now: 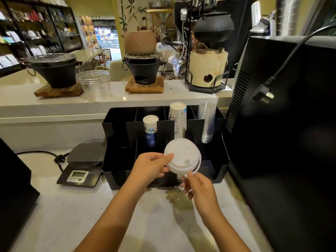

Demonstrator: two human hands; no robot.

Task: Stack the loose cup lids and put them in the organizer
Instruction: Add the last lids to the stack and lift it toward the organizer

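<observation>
Both hands are up in front of the black organizer (222,157), holding white cup lids (181,156) between them, just above its front compartments. The left hand (151,167) pinches the lids' left rim, thumb on top and fingers curled under. The right hand (197,187) nips the lower right edge with its fingertips, where a second rim shows (two lids, I think, though the overlap makes it hard to count). The lids tilt face-up toward the person, and the organizer lies directly behind and below them. The left hand has the firmer hold, so it looks better placed to lower them in.
</observation>
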